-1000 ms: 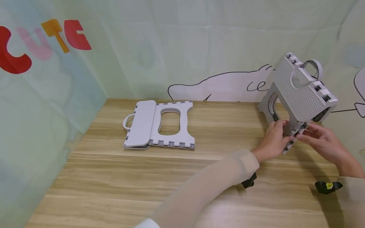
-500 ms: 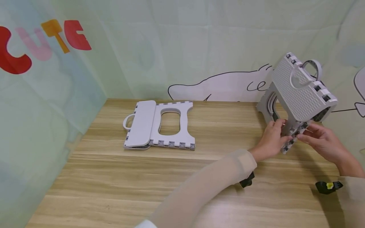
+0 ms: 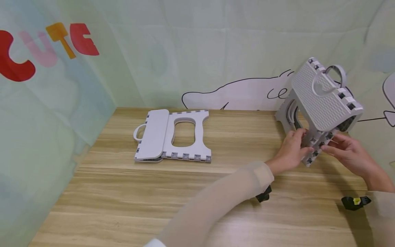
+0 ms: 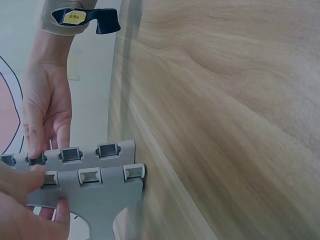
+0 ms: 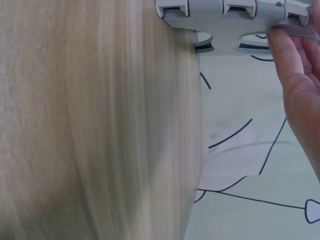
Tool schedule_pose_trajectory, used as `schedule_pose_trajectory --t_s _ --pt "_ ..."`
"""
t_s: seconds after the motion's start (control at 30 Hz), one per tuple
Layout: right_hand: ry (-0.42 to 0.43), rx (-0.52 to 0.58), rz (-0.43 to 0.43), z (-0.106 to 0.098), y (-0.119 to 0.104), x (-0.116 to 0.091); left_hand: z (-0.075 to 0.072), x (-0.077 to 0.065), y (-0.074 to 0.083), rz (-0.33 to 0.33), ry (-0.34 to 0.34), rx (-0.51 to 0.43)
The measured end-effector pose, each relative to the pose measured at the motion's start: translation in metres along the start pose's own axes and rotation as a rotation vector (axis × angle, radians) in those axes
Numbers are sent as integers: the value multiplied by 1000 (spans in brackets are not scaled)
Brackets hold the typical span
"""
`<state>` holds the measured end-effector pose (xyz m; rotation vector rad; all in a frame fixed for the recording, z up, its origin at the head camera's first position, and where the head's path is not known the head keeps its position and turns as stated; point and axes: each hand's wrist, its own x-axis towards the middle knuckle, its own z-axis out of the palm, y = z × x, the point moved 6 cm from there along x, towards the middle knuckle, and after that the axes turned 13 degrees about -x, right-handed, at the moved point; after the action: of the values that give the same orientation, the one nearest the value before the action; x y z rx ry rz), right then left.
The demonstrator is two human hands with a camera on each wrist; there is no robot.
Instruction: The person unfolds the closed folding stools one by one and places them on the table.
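A grey folding step stool [image 3: 321,96] stands tilted at the right of the table, its seat turned toward the head camera and its loop handle [image 3: 340,73] up. My left hand [image 3: 289,151] grips the near leg panel, fingers through the cutout side and thumb on the hinged edge. On the other side of that hinged fold, my right hand [image 3: 350,151] pinches the second panel with thumb and fingers. The left wrist view shows the two hinged panels [image 4: 105,185] side by side with a narrow gap. A second stool [image 3: 172,135], white-grey, lies folded flat at the table's left.
The wood-grain table [image 3: 123,206] runs up to a printed fabric backdrop [image 3: 200,55] behind and at the left. Black wrist mounts [image 3: 355,203] sit at both sleeves.
My left hand has shifted a little to the left, the stool's near panel and seat moving with it, so the hinged end shows wider. My right hand and the flat stool have stayed put.
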<state>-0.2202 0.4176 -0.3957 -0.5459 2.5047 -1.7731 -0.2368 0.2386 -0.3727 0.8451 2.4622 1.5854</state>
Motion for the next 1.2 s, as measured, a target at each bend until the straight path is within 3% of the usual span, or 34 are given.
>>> schedule_pose_trajectory --t_s 1.0,1.2 --pt "37 -55 -6 1 0 0 -15 -7 -4 29 5 48" --pt "17 -15 -29 1 0 0 -17 -8 -5 26 -5 35"
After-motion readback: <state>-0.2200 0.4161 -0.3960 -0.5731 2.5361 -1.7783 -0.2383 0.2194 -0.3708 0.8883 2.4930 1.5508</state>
